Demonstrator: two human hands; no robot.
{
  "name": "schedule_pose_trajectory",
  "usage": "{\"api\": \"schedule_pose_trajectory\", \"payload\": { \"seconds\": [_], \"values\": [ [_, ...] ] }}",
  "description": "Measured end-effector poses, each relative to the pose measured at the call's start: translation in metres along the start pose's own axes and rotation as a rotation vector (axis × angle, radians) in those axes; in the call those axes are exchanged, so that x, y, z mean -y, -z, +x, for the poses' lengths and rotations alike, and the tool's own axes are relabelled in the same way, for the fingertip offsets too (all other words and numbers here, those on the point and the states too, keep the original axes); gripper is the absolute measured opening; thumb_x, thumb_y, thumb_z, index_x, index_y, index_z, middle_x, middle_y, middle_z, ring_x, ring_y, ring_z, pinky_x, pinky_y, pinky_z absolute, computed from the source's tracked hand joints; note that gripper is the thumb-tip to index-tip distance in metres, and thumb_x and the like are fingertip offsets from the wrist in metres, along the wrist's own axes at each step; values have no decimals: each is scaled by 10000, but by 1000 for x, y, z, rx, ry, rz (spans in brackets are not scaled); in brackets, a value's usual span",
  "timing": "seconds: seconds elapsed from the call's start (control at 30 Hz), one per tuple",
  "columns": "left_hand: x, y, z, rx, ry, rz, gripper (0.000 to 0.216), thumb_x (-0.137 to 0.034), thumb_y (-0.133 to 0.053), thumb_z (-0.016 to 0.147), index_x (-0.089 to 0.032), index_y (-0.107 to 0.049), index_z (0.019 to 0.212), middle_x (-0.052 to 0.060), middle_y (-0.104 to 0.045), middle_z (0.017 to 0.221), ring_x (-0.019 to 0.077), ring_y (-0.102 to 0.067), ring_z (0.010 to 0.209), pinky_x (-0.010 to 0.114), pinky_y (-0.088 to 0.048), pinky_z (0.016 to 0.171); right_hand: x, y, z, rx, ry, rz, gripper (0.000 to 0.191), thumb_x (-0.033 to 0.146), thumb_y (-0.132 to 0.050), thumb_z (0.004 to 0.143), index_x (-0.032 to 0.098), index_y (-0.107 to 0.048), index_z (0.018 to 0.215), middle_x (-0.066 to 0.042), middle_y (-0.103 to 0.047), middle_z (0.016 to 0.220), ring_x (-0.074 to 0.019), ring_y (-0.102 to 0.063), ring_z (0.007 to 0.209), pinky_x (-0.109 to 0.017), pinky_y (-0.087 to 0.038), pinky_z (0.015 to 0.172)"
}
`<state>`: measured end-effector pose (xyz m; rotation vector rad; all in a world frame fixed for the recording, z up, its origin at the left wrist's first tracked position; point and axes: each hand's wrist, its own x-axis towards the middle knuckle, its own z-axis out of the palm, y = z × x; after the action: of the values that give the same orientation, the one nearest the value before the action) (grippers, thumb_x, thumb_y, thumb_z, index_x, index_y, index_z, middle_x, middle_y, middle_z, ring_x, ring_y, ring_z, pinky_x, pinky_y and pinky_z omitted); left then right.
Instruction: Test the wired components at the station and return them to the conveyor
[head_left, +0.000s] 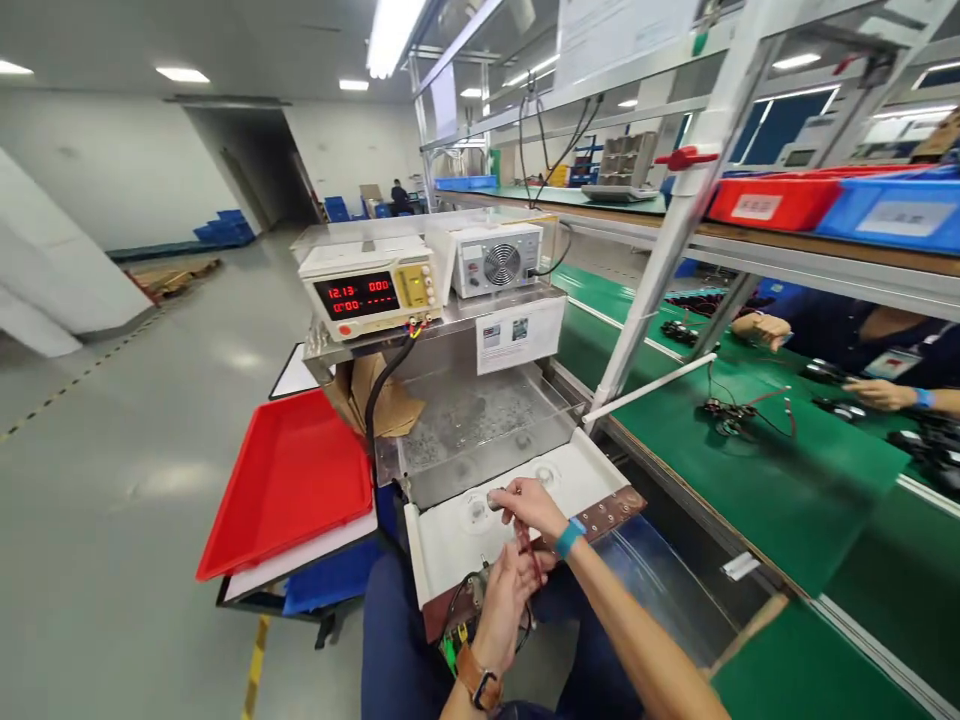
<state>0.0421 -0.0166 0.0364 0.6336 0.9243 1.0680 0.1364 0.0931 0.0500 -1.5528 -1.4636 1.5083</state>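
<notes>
My right hand [531, 503], with a teal band at the wrist, pinches a small dark grey rounded piece [495, 499] above the white fixture plate [442, 545]. Its exact kind is too small to make out. Red wires [531, 560] run down from under this hand to my left hand [510, 585], whose fingers are curled around them. A brown-strapped watch [478, 677] is on the left wrist. Two round clear seats, one of them a ring [477, 511], are set in the plate. Black leads and green and yellow connectors [451, 648] hang by the left hand, partly hidden.
A power supply [369, 290] with red digits stands on a metal shelf behind the fixture. A red tray [292, 480] lies to the left. On the right, a green workbench [780, 500] holds wired parts [727, 412]; a co-worker's hands [763, 328] are beyond the frame post [660, 230].
</notes>
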Motion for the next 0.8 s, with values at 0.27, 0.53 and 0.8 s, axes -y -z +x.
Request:
{"api": "schedule_pose_trajectory", "payload": {
  "seconds": [0.27, 0.53, 0.8],
  "values": [
    [15, 39, -32, -97, 209, -174, 576, -607, -770, 570, -141, -602, 863, -15, -573, 568, 154, -615, 593, 264, -430, 588, -36, -66, 75, -256, -51, -814, 460, 583, -560, 777, 148, -708, 801, -164, -721, 845, -254, -680, 838, -264, -462, 657],
    [15, 66, -61, -42, 329, -135, 527, -619, -702, 652, -140, -590, 841, -5, -588, 552, 139, -619, 511, 203, -392, 452, -44, -83, 89, -221, -58, -984, 571, 641, -497, 809, 134, -733, 926, -187, -709, 947, -291, -659, 925, -304, -458, 725],
    [11, 61, -67, 12, 346, 11, 560, -688, -628, 670, -137, -603, 769, -3, -587, 518, 31, -390, 285, 188, -109, 313, -63, -53, 85, -126, 114, -977, 358, 317, -358, 942, 128, -641, 1050, -152, -698, 946, -244, -648, 889, -295, -403, 728]
  ]
}}
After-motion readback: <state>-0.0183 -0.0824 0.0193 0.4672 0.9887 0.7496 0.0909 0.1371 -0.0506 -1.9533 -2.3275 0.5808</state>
